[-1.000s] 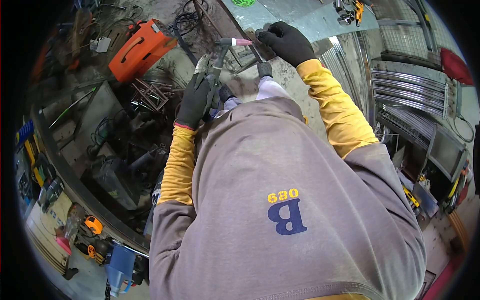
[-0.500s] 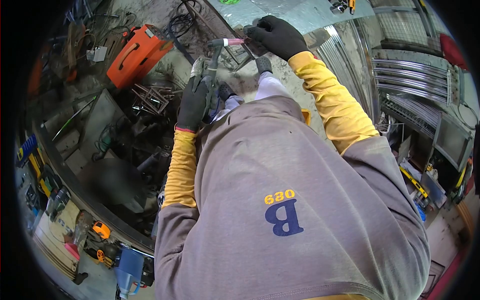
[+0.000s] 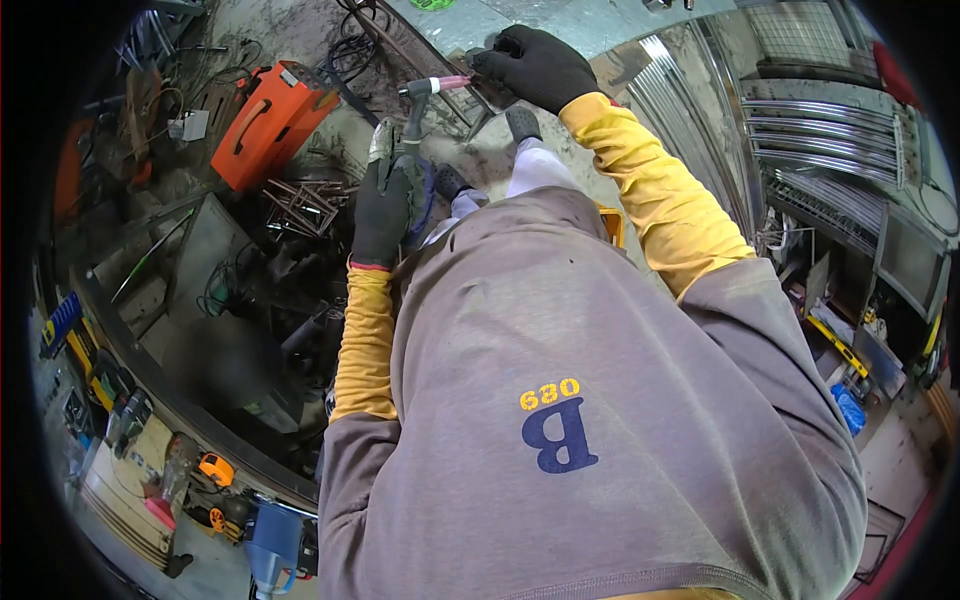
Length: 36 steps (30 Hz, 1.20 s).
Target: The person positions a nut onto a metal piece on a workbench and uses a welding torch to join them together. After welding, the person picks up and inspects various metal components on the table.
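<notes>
- Left grip (image 3: 383, 205): I keep these gloved fingers closed around the torch (image 3: 414, 120) low on its handle, apparently so that the head stands clear of the glove.
- Nozzle (image 3: 455, 82): the torch's pink end lies crosswise, aimed at my other hand; this angle seems chosen to bring its tip close to those fingers. I cannot tell whether they touch.
- Right grip (image 3: 540, 70): I hold thumb and fingers curled by the tip, over a dark flat piece (image 3: 497, 94); whether they pinch anything, I cannot tell.
- Tabletop (image 3: 565, 18): its pale sheet lies just beyond the right glove.
- Blue cable (image 3: 427, 200): it hangs beside the left glove, probably out of the fingers' way.
- Orange box (image 3: 272, 122): it stands to my left, well apart from both gloves, its handle facing upward, presumably for easy lifting.
</notes>
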Motion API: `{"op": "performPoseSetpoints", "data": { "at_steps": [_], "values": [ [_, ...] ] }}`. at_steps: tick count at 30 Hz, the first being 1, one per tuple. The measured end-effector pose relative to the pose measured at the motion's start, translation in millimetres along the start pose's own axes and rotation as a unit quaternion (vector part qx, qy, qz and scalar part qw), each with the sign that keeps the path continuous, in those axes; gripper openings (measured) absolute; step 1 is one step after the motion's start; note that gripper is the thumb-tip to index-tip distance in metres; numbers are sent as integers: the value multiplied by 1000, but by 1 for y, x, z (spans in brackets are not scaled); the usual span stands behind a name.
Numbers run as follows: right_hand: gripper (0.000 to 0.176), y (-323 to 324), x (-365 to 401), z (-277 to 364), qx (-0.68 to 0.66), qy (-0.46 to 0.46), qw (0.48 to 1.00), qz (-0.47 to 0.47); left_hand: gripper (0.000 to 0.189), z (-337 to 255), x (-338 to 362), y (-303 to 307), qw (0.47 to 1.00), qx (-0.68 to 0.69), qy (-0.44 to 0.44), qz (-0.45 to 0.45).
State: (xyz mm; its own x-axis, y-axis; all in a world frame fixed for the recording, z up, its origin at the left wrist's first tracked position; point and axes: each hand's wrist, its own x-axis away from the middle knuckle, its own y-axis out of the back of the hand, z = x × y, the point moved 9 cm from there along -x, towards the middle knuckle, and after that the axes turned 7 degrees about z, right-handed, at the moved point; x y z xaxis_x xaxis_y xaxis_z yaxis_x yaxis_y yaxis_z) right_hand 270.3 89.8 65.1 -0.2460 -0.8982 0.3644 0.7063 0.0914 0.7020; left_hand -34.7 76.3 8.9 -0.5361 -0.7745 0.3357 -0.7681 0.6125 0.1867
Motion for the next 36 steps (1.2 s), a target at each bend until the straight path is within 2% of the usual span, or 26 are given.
{"op": "performPoseSetpoints", "data": {
  "at_steps": [4,5,6,10,12,13,15,16,17,18,19,20,21,22,23,24,25,27,31,34,36],
  "values": [
    [72,-1,-2,-2,3,-12,1000,11,27,16,1,-2,1000,8,11,-21],
    [72,-1,-2,-2,3,-12,1000,11,38,20,1,-5,1000,-6,18,-2],
    [72,0,-1,-2,6,-12,1000,9,57,21,1,-9,999,-20,24,16],
    [72,-1,0,-1,1,-14,1000,6,60,12,4,-14,1000,-1,8,6],
    [71,-1,0,0,3,-14,1000,5,27,4,6,-9,999,11,-15,-43],
    [69,-1,0,0,5,-13,1000,3,27,2,5,-10,999,11,-15,-44],
    [68,-3,-4,-4,1,-14,1000,6,28,-18,5,-6,993,-18,-91,-70],
    [66,-5,-6,-8,-4,-16,1000,8,28,-21,6,-5,993,-18,-90,-70],
    [66,-13,-10,-20,-4,-17,1000,9,30,-8,6,-9,997,71,-11,-27],
    [64,-17,-12,-13,23,152,988,-28,33,3,8,-18,985,158,68,16],
    [63,-14,-9,-8,49,315,945,-65,39,10,3,-16,990,140,16,5],
    [63,-19,-16,-18,90,400,911,35,42,11,4,-16,990,135,32,17],
    [63,-17,-6,2,90,399,912,36,45,12,4,-16,990,130,48,30],
    [64,-8,-6,11,52,204,977,16,49,-1,2,-10,1000,3,-28,6],
    [65,-1,-1,-3,12,1,1000,-4,52,-13,2,-8,987,-125,-103,-19],
    [67,0,1,-1,6,17,1000,-8,52,-35,7,-13,960,-182,-210,-5],
    [67,-1,0,0,6,18,1000,-8,52,-39,7,-14,960,-183,-211,-5],
    [66,-1,-1,0,0,10,1000,-8,54,-21,0,-7,997,-17,-72,-14],
    [66,-3,-2,-1,-7,-9,1000,19,53,-12,-2,-5,997,-37,-59,-13],
    [65,-3,-3,-2,8,-2,1000,4,44,-12,1,0,997,-26,-59,-32],
    [66,-3,-3,-1,5,3,1000,7,34,3,0,0,998,-51,23,-10]
  ]
}}
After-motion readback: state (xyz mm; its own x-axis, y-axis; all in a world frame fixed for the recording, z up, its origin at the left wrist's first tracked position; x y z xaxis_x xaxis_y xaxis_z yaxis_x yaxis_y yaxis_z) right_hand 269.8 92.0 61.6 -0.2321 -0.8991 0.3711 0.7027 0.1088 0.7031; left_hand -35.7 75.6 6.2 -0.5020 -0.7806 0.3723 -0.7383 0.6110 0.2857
